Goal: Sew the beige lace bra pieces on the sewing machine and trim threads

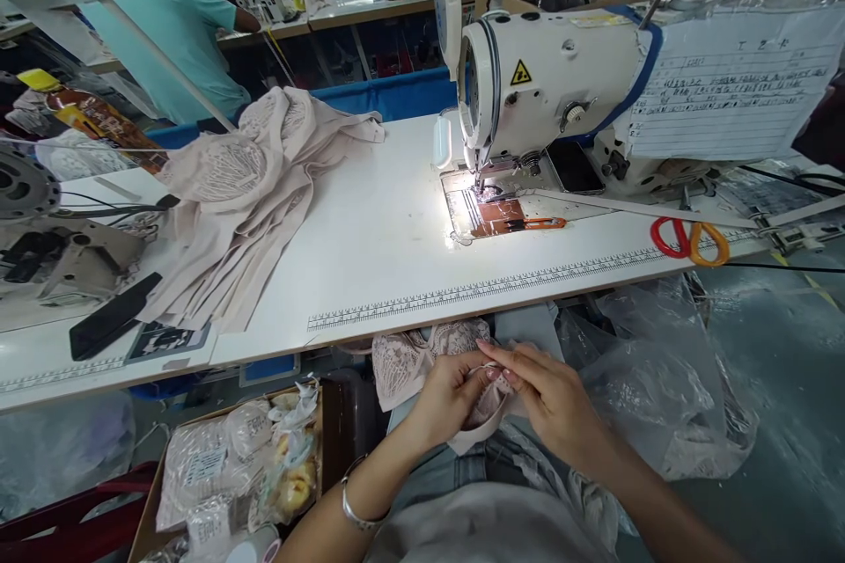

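Over my lap, below the table edge, my left hand (454, 391) and my right hand (542, 387) meet on a pale pink lace bra (402, 362). The fingertips of both hands pinch its fabric close together. One lace cup lies to the left of my left hand, and a plain band hangs beneath the fingers. Exactly which edge or strap I grip is partly covered by my fingers. A white sewing machine (547, 75) stands on the table ahead, its lamp lighting the needle area. A pile of similar pale pink bras (264, 167) lies on the table to the left.
Red-and-yellow scissors (690, 242) and an orange-handled tool (541, 223) rest by the machine. A dark phone (112, 317) lies at left near a drink bottle (99, 116). A cardboard box (322, 440) of bagged parts stands below. A person in a turquoise shirt (158, 35) sits beyond.
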Action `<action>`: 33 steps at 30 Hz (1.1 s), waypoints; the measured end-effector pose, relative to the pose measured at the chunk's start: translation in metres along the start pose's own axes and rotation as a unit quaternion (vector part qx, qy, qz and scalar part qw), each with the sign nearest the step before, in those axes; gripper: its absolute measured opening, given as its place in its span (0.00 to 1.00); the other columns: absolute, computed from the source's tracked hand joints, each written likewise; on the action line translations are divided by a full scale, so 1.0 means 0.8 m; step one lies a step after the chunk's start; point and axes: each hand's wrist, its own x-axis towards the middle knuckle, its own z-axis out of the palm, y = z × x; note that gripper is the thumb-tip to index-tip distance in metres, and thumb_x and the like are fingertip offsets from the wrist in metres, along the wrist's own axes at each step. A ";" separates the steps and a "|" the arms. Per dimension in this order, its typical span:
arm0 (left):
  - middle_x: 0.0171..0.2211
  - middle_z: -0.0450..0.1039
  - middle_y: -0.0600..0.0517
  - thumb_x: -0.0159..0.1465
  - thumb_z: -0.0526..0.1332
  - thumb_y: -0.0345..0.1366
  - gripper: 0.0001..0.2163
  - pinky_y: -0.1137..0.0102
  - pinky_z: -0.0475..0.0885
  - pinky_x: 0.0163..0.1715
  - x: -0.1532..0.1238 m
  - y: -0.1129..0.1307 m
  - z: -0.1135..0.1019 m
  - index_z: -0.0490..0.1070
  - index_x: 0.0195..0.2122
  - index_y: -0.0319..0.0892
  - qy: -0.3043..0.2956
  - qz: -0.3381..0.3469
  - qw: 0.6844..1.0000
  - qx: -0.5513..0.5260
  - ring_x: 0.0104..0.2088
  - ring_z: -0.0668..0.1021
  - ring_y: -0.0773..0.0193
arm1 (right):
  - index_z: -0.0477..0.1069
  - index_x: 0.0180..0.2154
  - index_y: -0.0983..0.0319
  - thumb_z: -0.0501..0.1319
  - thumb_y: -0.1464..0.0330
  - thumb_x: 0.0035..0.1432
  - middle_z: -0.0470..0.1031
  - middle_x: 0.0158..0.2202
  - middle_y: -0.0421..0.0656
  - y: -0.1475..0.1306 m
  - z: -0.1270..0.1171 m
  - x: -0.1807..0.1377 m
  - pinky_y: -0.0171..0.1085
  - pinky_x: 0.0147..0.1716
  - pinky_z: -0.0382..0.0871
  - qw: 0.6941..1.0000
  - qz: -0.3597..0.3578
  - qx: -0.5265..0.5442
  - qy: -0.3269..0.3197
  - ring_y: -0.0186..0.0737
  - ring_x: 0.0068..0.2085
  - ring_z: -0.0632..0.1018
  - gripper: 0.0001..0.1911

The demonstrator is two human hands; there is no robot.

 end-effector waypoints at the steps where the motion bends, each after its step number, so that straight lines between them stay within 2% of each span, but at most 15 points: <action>1: 0.26 0.70 0.49 0.68 0.59 0.58 0.26 0.71 0.62 0.30 0.000 -0.001 0.000 0.74 0.32 0.35 -0.011 0.003 1.000 0.010 0.28 0.69 0.62 | 0.71 0.58 0.58 0.51 0.68 0.72 0.67 0.28 0.40 0.000 -0.002 0.002 0.32 0.22 0.63 0.994 0.051 0.097 -0.016 0.33 0.24 0.68 0.18; 3: 0.24 0.68 0.50 0.69 0.58 0.56 0.25 0.71 0.61 0.28 -0.001 -0.002 -0.001 0.73 0.31 0.36 -0.042 0.005 0.999 0.013 0.26 0.68 0.63 | 0.73 0.51 0.59 0.52 0.62 0.72 0.57 0.22 0.36 0.006 -0.011 0.008 0.32 0.17 0.55 0.954 0.121 0.274 -0.006 0.31 0.19 0.59 0.15; 6: 0.20 0.62 0.54 0.68 0.59 0.57 0.25 0.72 0.56 0.24 -0.004 -0.005 -0.006 0.71 0.30 0.37 -0.053 -0.026 0.998 -0.016 0.21 0.63 0.67 | 0.70 0.37 0.58 0.55 0.59 0.70 0.43 0.19 0.32 0.021 -0.035 0.018 0.31 0.14 0.46 0.903 0.110 0.394 0.130 0.30 0.17 0.47 0.12; 8: 0.19 0.58 0.56 0.67 0.60 0.58 0.25 0.73 0.53 0.22 -0.004 -0.006 -0.009 0.70 0.29 0.38 -0.039 -0.053 0.998 -0.025 0.20 0.59 0.68 | 0.67 0.32 0.58 0.57 0.59 0.69 0.45 0.18 0.32 0.027 -0.046 0.022 0.31 0.16 0.48 0.912 0.088 0.357 0.184 0.31 0.17 0.49 0.14; 11: 0.23 0.64 0.53 0.66 0.59 0.58 0.25 0.72 0.58 0.26 -0.002 -0.003 -0.009 0.72 0.31 0.37 -0.017 -0.052 0.998 -0.008 0.24 0.64 0.65 | 0.69 0.32 0.60 0.58 0.52 0.67 0.60 0.24 0.38 0.023 -0.041 0.021 0.33 0.20 0.58 0.976 0.066 0.186 0.096 0.33 0.22 0.63 0.19; 13: 0.27 0.69 0.50 0.67 0.59 0.57 0.24 0.71 0.62 0.30 0.000 0.001 -0.007 0.73 0.32 0.37 -0.007 -0.036 0.999 0.004 0.29 0.69 0.62 | 0.72 0.38 0.61 0.59 0.51 0.66 0.67 0.32 0.42 0.018 -0.026 0.016 0.34 0.24 0.65 0.997 0.032 0.066 0.029 0.36 0.28 0.70 0.19; 16: 0.28 0.70 0.50 0.68 0.57 0.54 0.22 0.70 0.63 0.33 0.001 0.004 -0.006 0.74 0.34 0.37 -0.005 -0.025 0.999 0.022 0.31 0.70 0.60 | 0.71 0.38 0.61 0.58 0.64 0.69 0.69 0.34 0.42 0.018 -0.008 0.011 0.34 0.30 0.69 0.998 -0.026 -0.039 0.038 0.35 0.31 0.73 0.08; 20: 0.27 0.68 0.51 0.67 0.58 0.55 0.23 0.71 0.62 0.31 0.002 0.001 -0.007 0.74 0.33 0.36 -0.013 -0.032 0.999 0.010 0.29 0.68 0.62 | 0.69 0.34 0.60 0.56 0.72 0.69 0.68 0.32 0.42 0.025 -0.006 0.014 0.36 0.35 0.70 0.991 -0.073 -0.064 0.090 0.37 0.35 0.73 0.09; 22: 0.26 0.67 0.51 0.67 0.59 0.56 0.24 0.71 0.61 0.30 0.003 0.000 -0.007 0.73 0.32 0.37 -0.023 -0.040 0.999 -0.011 0.28 0.67 0.63 | 0.67 0.33 0.60 0.54 0.70 0.71 0.70 0.36 0.44 0.023 -0.008 0.018 0.36 0.34 0.69 0.995 -0.067 -0.003 0.075 0.38 0.36 0.73 0.10; 24: 0.25 0.66 0.52 0.66 0.60 0.57 0.24 0.71 0.60 0.29 0.005 -0.001 -0.006 0.73 0.32 0.37 -0.039 -0.042 0.998 -0.027 0.26 0.65 0.64 | 0.63 0.34 0.60 0.50 0.66 0.73 0.71 0.38 0.45 0.019 -0.007 0.020 0.36 0.32 0.68 0.992 -0.046 0.116 0.020 0.37 0.34 0.73 0.12; 27: 0.23 0.66 0.52 0.66 0.60 0.59 0.25 0.71 0.59 0.27 0.005 -0.002 -0.008 0.74 0.32 0.37 -0.049 -0.035 0.997 -0.037 0.25 0.64 0.65 | 0.58 0.35 0.58 0.46 0.65 0.74 0.70 0.29 0.40 0.031 -0.006 0.017 0.35 0.28 0.66 0.975 -0.021 0.218 -0.041 0.35 0.28 0.71 0.12; 28: 0.23 0.65 0.52 0.65 0.61 0.60 0.26 0.71 0.59 0.27 0.005 -0.003 -0.010 0.74 0.31 0.37 -0.047 -0.036 0.998 -0.038 0.24 0.64 0.65 | 0.57 0.34 0.58 0.47 0.65 0.73 0.68 0.27 0.39 0.042 -0.009 0.014 0.35 0.28 0.66 0.983 -0.014 0.180 -0.023 0.35 0.27 0.70 0.12; 30: 0.22 0.63 0.53 0.64 0.61 0.61 0.27 0.72 0.56 0.25 0.002 -0.007 -0.015 0.72 0.29 0.37 -0.039 -0.044 0.998 -0.037 0.23 0.62 0.66 | 0.57 0.30 0.59 0.49 0.68 0.70 0.66 0.25 0.39 0.073 -0.020 0.008 0.35 0.27 0.63 0.998 0.008 0.008 0.056 0.37 0.26 0.70 0.12; 31: 0.22 0.62 0.53 0.64 0.61 0.62 0.28 0.72 0.56 0.25 0.000 -0.009 -0.018 0.72 0.29 0.37 -0.035 -0.048 0.998 -0.033 0.23 0.62 0.66 | 0.58 0.29 0.58 0.50 0.69 0.68 0.66 0.24 0.39 0.089 -0.027 0.005 0.35 0.26 0.62 0.992 0.037 -0.080 0.085 0.38 0.25 0.70 0.12; 33: 0.23 0.65 0.52 0.65 0.60 0.62 0.28 0.71 0.58 0.26 -0.001 -0.011 -0.020 0.72 0.30 0.37 -0.034 -0.049 0.998 -0.020 0.24 0.65 0.64 | 0.59 0.27 0.58 0.52 0.68 0.66 0.67 0.22 0.40 0.112 -0.039 0.001 0.36 0.25 0.61 0.980 0.063 -0.158 0.102 0.40 0.25 0.70 0.13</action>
